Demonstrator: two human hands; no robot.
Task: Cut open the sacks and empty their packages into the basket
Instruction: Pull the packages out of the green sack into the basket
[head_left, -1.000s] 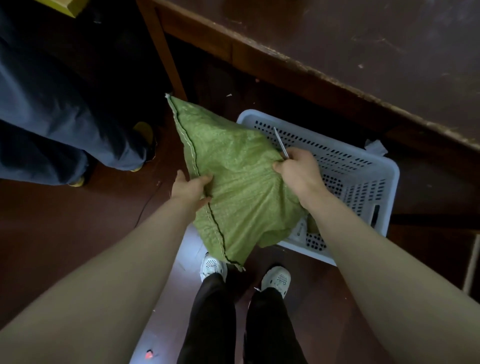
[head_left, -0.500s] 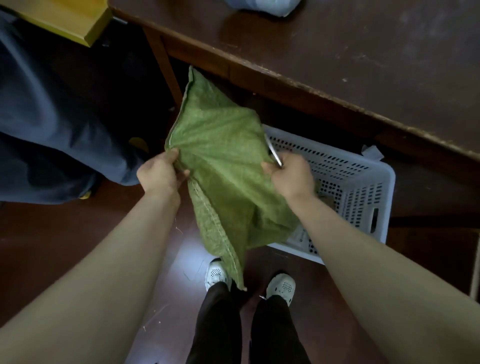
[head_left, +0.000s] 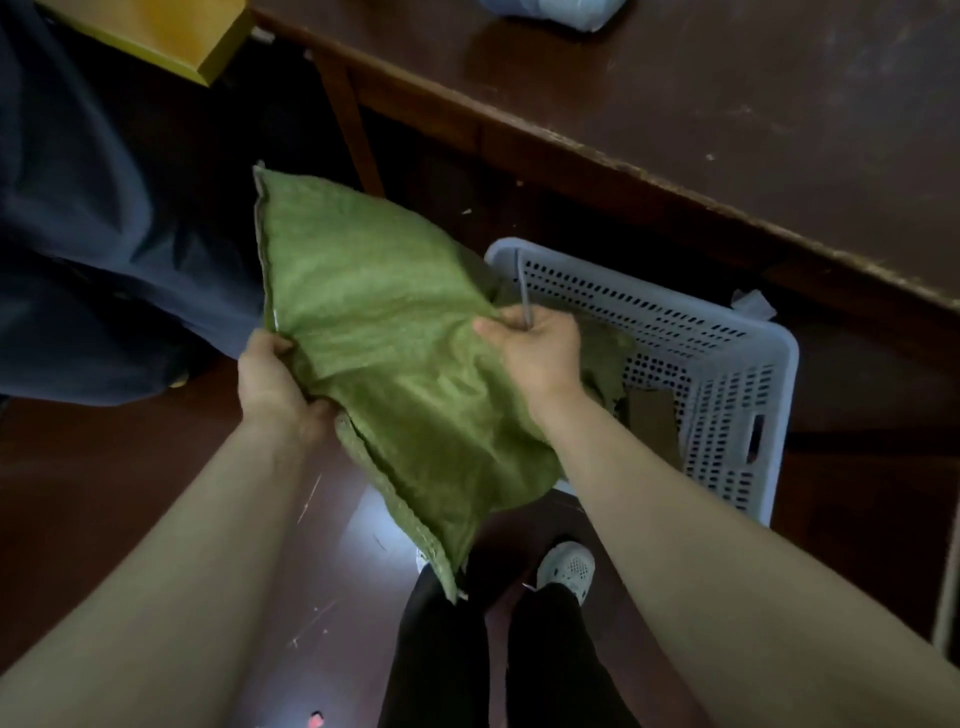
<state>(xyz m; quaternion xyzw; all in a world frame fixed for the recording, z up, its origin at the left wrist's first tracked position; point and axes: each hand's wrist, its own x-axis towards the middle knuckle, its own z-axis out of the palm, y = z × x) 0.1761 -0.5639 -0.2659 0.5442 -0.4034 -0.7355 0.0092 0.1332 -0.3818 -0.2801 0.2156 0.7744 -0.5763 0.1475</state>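
Observation:
A green woven sack (head_left: 384, 353) hangs tilted between both hands, its lower right end over the white perforated basket (head_left: 727, 364) on the floor. My left hand (head_left: 275, 379) grips the sack's left seam edge. My right hand (head_left: 535, 353) grips the sack's right side and also holds a thin metal blade (head_left: 522, 291) that points up from the fist. A brown cardboard package (head_left: 649, 421) lies inside the basket beside the sack's end.
A dark wooden table (head_left: 727, 104) runs across the top right, its leg (head_left: 348, 119) just behind the sack. A person in dark blue clothing (head_left: 104, 234) stands at the left. My own legs and white shoes (head_left: 566, 566) are below the sack.
The sack has swung lower and its top corner has dropped and tilted left. A brown package now shows in the basket. Both hands keep their hold.

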